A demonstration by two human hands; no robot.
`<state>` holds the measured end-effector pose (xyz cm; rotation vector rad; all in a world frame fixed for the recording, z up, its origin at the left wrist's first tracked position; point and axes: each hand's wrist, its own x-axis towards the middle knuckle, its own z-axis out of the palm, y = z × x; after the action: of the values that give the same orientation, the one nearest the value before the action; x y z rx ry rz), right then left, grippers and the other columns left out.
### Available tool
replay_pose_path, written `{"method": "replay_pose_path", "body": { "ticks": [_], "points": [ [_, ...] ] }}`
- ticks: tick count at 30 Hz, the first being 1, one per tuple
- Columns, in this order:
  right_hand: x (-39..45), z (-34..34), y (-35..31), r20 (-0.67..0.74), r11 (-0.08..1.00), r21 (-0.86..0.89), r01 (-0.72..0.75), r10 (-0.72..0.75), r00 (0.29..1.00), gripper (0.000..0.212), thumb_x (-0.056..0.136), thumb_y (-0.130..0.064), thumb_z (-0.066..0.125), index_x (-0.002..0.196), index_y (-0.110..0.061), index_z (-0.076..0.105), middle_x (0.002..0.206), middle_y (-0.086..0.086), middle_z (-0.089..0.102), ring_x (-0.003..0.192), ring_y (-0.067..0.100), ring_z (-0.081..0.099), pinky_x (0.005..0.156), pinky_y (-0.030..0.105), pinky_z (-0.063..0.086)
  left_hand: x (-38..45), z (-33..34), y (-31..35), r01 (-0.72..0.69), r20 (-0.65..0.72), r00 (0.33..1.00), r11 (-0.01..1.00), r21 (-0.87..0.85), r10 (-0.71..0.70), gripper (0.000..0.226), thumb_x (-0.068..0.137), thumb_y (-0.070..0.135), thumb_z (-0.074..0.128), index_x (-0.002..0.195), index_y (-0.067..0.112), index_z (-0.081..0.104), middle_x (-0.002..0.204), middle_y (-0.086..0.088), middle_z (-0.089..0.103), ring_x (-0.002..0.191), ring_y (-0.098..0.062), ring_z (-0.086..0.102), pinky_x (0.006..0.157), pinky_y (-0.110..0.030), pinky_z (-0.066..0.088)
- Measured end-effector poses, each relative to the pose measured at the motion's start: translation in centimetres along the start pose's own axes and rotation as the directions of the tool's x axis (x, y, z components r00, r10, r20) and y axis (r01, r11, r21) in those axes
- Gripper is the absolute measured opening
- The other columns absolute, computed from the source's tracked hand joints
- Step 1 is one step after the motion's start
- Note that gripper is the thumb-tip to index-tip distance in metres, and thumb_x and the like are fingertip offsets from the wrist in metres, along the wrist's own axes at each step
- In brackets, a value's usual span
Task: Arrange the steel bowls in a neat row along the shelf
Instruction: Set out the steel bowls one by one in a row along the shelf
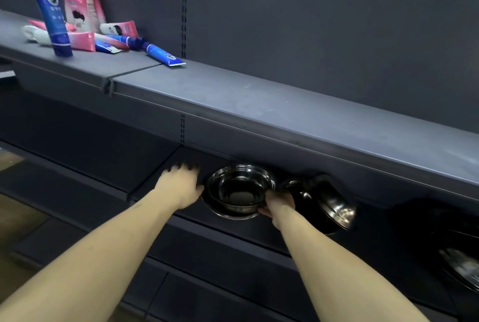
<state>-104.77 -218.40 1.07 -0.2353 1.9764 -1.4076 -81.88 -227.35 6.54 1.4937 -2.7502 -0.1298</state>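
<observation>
Head view, looking down along dark shelving: the right hand [278,203] grips the near right rim of a stack of steel bowls [239,190] on the lower shelf [166,168] — fingers curled over the edge, thumb underneath (only partly seen). The left hand [181,183] rests palm-down on the shelf just left of the stack, fingers spread and fairly straight, holding nothing, its thumb close to the rim. A tilted bowl [334,205] leans just right of the stack. Tubes [85,26] lie scattered on the upper shelf [259,103].
</observation>
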Motion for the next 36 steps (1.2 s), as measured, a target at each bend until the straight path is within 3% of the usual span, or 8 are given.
{"method": "replay_pose_path", "body": {
  "ticks": [4,8,13,16,20,28,31,36],
  "points": [
    [0.2,0.8,0.4,-0.032,0.997,-0.065,0.029,-0.031,0.999,0.029,0.094,-0.003,0.06,0.122,-0.01,0.06,0.115,0.011,0.066,0.075,0.018,0.064,0.046,0.024,0.058,0.5,0.4,-0.6,-0.01,0.007,1.0,1.0,-0.01,0.01,0.063,0.096,0.048,0.046,0.149,0.019,0.031,0.145,-0.012,0.042,0.131,-0.034,0.042,0.103,-0.045,0.042],
    [1.2,1.6,1.4,-0.11,0.957,-0.281,0.073,-0.107,0.988,0.041,0.083,-0.007,0.06,0.123,-0.016,0.062,0.114,0.009,0.073,0.098,0.03,0.073,0.089,0.041,0.063,1.4,0.7,-0.4,-0.042,0.028,0.999,0.998,-0.053,0.043,0.06,0.097,0.046,0.045,0.148,0.019,0.032,0.148,-0.011,0.04,0.132,-0.033,0.04,0.103,-0.044,0.041],
    [0.0,1.2,2.0,-0.069,0.89,-0.439,0.121,-0.168,0.983,0.022,0.091,-0.011,0.059,0.106,-0.013,0.074,0.1,0.006,0.076,0.091,0.024,0.071,0.075,0.03,0.053,2.5,1.0,0.5,-0.101,0.053,0.993,0.992,-0.079,0.105,0.055,0.097,0.047,0.044,0.145,0.023,0.035,0.145,-0.007,0.041,0.131,-0.032,0.04,0.101,-0.045,0.042],
    [0.2,1.2,2.1,-0.058,0.872,-0.47,0.133,-0.181,0.982,0.022,0.091,-0.017,0.058,0.104,-0.016,0.076,0.105,0.009,0.078,0.1,0.028,0.073,0.09,0.038,0.06,3.1,1.4,1.5,-0.143,0.046,0.988,0.985,-0.092,0.147,0.054,0.096,0.045,0.045,0.145,0.025,0.035,0.144,-0.006,0.042,0.131,-0.031,0.04,0.101,-0.044,0.041],
    [-0.5,0.4,2.3,-0.09,0.839,-0.514,0.177,-0.258,0.962,0.03,0.099,-0.018,0.055,0.126,-0.014,0.068,0.127,0.008,0.07,0.12,0.027,0.065,0.104,0.038,0.051,3.3,1.7,3.6,-0.199,0.068,0.976,0.976,-0.093,0.205,0.061,0.097,0.047,0.044,0.151,0.024,0.028,0.152,-0.006,0.035,0.137,-0.031,0.035,0.106,-0.044,0.036],
    [-1.4,-5.1,3.8,-0.178,0.87,-0.464,0.166,-0.275,0.945,0.031,0.101,-0.013,0.057,0.13,-0.012,0.068,0.126,0.008,0.07,0.104,0.021,0.064,0.064,0.004,0.036,3.4,3.0,9.6,-0.359,0.143,0.914,0.921,-0.149,0.379,0.056,0.098,0.043,0.041,0.149,0.022,0.032,0.15,-0.005,0.041,0.13,-0.028,0.047,0.101,-0.038,0.045],
    [-2.2,-7.6,4.1,-0.242,0.861,-0.496,0.112,-0.261,0.935,0.027,0.105,-0.008,0.046,0.118,-0.011,0.069,0.117,0.006,0.073,0.088,0.017,0.059,0.055,0.013,0.032,2.7,3.3,12.7,-0.427,0.165,0.877,0.889,-0.165,0.452,0.062,0.101,0.045,0.039,0.154,0.02,0.022,0.16,-0.009,0.024,0.142,-0.031,0.033,0.109,-0.041,0.037],
    [-2.7,-11.2,4.5,-0.293,0.844,-0.533,0.063,-0.253,0.922,0.024,0.102,-0.011,0.047,0.105,-0.006,0.069,0.102,0.009,0.072,0.093,0.027,0.066,0.071,0.027,0.042,1.4,4.3,17.1,-0.483,0.18,0.84,0.856,-0.184,0.512,0.066,0.1,0.048,0.039,0.156,0.024,0.014,0.163,-0.007,0.013,0.147,-0.032,0.021,0.113,-0.043,0.029]
  ]
}}
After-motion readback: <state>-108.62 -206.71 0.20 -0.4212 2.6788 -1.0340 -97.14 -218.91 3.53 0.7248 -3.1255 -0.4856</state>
